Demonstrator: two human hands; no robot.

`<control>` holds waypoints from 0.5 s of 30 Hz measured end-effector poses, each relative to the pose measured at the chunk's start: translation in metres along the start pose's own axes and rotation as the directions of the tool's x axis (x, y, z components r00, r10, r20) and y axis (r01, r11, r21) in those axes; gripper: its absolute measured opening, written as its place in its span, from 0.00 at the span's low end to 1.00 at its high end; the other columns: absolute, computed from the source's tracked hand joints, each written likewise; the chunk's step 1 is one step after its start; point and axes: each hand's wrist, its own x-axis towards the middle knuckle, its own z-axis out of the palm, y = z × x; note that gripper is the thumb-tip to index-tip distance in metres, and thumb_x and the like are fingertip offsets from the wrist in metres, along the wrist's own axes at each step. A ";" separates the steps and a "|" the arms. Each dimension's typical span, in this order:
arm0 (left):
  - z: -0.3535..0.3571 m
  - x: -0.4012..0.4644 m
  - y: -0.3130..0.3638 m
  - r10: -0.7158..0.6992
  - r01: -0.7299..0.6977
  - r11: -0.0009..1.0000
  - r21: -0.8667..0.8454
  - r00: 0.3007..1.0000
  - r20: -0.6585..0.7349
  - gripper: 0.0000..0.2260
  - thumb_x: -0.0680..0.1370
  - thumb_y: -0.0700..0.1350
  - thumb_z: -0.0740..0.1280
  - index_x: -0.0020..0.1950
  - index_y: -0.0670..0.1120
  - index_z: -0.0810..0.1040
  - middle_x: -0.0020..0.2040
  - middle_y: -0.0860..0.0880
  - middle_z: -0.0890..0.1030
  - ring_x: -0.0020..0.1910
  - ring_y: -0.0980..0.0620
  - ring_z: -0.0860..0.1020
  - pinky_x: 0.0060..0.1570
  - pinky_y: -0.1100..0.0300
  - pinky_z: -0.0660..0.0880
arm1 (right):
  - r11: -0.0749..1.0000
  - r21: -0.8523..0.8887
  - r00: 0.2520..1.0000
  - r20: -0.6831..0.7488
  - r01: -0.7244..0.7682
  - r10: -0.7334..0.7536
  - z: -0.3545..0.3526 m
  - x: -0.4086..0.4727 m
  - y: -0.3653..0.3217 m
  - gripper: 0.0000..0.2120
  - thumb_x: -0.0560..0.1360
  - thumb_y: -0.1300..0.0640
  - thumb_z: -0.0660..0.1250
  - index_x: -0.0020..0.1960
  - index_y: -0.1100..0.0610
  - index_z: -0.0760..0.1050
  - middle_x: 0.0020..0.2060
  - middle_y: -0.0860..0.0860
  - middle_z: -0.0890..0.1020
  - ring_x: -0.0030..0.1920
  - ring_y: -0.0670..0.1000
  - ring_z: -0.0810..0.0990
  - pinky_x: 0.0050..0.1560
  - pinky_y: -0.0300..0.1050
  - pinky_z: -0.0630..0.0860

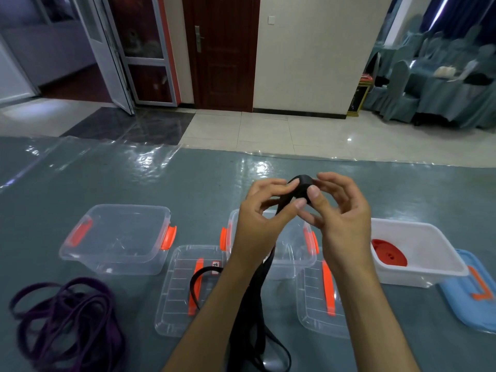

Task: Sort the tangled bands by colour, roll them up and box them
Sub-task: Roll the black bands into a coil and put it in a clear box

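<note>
Black band [302, 187] is being rolled between my hands, raised over the middle clear box [295, 253]: my left hand [264, 210] is pinching the strap, my right hand [339, 210] is gripping the coil. I am judging each turn should stay tight and square (the tail is hanging between my forearms). Purple bands [67, 318] are lying well apart, leaving open room.

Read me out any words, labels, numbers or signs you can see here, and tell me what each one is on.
None can be read.
Small white sticker on the clear lid in front of the left-hand box: dark print, too small and blurred to read.
Red and gold sign by the far wall: too blurred to read.
</note>
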 end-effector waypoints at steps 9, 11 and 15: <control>-0.012 0.002 0.003 0.006 -0.007 1.000 0.009 0.997 0.076 0.15 0.77 0.37 0.77 0.62 0.48 0.86 0.54 0.48 0.86 0.56 0.46 0.85 0.58 0.56 0.81 | 0.992 0.023 0.982 0.151 -0.123 0.118 -0.012 0.006 0.003 0.12 0.71 0.56 0.77 0.51 0.60 0.81 0.53 0.60 0.86 0.57 0.60 0.86 0.58 0.51 0.84; -0.011 0.001 0.005 -0.053 0.057 0.998 -0.041 0.994 0.092 0.15 0.75 0.39 0.79 0.60 0.48 0.85 0.54 0.49 0.87 0.55 0.49 0.86 0.55 0.60 0.81 | 0.995 0.029 0.987 0.135 -0.093 0.088 -0.015 0.007 0.003 0.10 0.70 0.57 0.78 0.49 0.58 0.82 0.50 0.58 0.87 0.53 0.58 0.88 0.53 0.49 0.85; -0.008 0.003 0.009 -0.123 0.136 0.975 -0.174 0.989 0.087 0.15 0.72 0.39 0.82 0.55 0.48 0.83 0.54 0.46 0.87 0.55 0.46 0.87 0.56 0.55 0.83 | 0.990 0.119 0.994 0.095 -0.072 0.061 -0.007 0.003 0.003 0.09 0.68 0.54 0.79 0.47 0.50 0.85 0.48 0.52 0.87 0.51 0.52 0.87 0.47 0.43 0.84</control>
